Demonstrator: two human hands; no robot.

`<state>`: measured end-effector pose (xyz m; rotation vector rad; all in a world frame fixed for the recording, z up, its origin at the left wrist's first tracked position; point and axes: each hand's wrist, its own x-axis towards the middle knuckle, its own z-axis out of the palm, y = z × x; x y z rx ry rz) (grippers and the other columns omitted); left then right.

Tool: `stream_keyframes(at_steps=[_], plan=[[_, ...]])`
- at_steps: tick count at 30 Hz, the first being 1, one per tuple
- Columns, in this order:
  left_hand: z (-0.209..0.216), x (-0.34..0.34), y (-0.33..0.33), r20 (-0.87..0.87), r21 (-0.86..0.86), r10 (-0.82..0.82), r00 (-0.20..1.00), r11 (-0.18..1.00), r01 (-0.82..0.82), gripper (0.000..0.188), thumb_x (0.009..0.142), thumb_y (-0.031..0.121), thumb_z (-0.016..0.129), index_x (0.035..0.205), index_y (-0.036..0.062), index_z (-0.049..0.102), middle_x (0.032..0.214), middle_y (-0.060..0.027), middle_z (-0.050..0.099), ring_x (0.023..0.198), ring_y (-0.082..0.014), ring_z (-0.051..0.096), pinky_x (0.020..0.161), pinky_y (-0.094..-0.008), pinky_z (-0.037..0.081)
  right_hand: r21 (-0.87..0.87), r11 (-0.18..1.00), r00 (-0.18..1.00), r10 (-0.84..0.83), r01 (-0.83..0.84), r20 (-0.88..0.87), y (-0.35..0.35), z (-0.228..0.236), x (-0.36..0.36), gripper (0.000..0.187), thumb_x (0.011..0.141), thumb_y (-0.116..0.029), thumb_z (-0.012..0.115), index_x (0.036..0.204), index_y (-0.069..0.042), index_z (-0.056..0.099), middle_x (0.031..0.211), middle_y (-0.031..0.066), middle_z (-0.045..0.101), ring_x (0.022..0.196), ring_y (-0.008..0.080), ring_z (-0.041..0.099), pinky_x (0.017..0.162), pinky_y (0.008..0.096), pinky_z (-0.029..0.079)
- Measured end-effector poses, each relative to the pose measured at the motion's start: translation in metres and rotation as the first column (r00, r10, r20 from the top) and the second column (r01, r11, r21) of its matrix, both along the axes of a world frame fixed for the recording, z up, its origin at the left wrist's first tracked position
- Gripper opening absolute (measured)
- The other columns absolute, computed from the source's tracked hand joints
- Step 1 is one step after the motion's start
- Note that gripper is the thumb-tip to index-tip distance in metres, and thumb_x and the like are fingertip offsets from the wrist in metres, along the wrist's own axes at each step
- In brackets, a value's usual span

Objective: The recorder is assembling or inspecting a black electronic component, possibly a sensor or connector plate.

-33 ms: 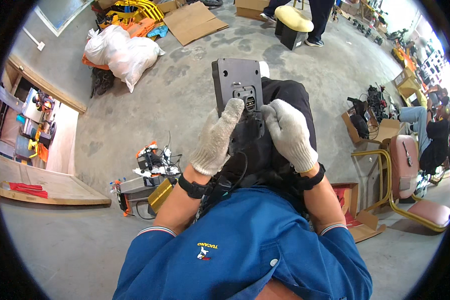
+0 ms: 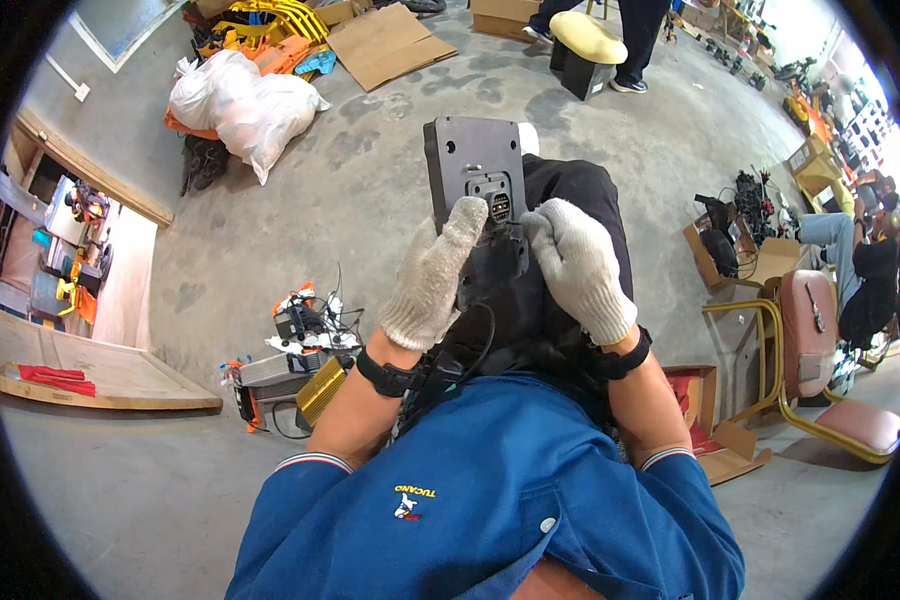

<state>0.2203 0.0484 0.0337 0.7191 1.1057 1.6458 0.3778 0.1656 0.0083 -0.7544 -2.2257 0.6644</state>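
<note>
A flat black plastic housing with screw holes is held upright over my lap. Set into its face is a multi-pin connector socket. My left hand, in a white knit glove, grips the housing's left side, thumb lying beside the socket. At the right edge my right hand, gloved alike, is closed with thumb and fingers pressed together. Whatever it pinches there is too hidden to make out. A thin black cable curves down below the housing between my wrists.
Electronic parts and wires lie on the floor at left, near a wooden-framed board. Right of me are an open cardboard box and a pink chair. White bags sit far left; people are at the back and right.
</note>
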Motion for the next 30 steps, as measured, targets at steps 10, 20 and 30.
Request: stream_keyframes(at_steps=[10, 20, 30], plan=[[-0.007, -0.005, 0.000, -0.013, -0.018, -0.034, 0.999, 0.999, 0.034, 0.056, 0.111, 0.048, 0.057, 0.139, 0.0003, 0.064, 0.122, -0.0119, 0.074, 0.103, -0.0177, 0.075, 0.089, -0.0324, 0.063, -0.097, 0.995, 0.999, -0.025, 0.021, -0.042, -0.005, 0.005, -0.002, 0.025, 0.105, -0.024, 0.067, 0.096, -0.001, 0.070, 0.079, 0.0230, 0.067, 0.079, 0.0417, 0.071, 0.069, 0.0455, 0.053], [-0.010, -0.005, 0.002, -0.126, -0.083, -0.006, 0.992, 0.997, -0.004, 0.053, 0.110, 0.046, 0.060, 0.137, 0.0013, 0.066, 0.120, -0.0088, 0.074, 0.103, -0.0155, 0.073, 0.090, -0.0313, 0.060, -0.218, 0.974, 0.997, -0.076, 0.067, -0.032, -0.006, 0.002, -0.005, 0.036, 0.109, -0.032, 0.060, 0.097, 0.000, 0.072, 0.079, 0.0239, 0.068, 0.078, 0.0434, 0.071, 0.068, 0.0464, 0.053], [-0.003, -0.001, 0.002, 0.063, -0.047, 0.000, 0.998, 0.999, 0.003, 0.046, 0.109, 0.043, 0.063, 0.128, 0.0023, 0.070, 0.110, -0.0051, 0.074, 0.096, -0.0128, 0.072, 0.083, -0.0297, 0.060, -0.084, 0.995, 0.998, 0.055, -0.054, 0.009, 0.000, -0.001, 0.002, 0.023, 0.107, -0.022, 0.062, 0.103, 0.000, 0.066, 0.087, 0.0260, 0.069, 0.085, 0.0459, 0.069, 0.073, 0.0477, 0.053]])
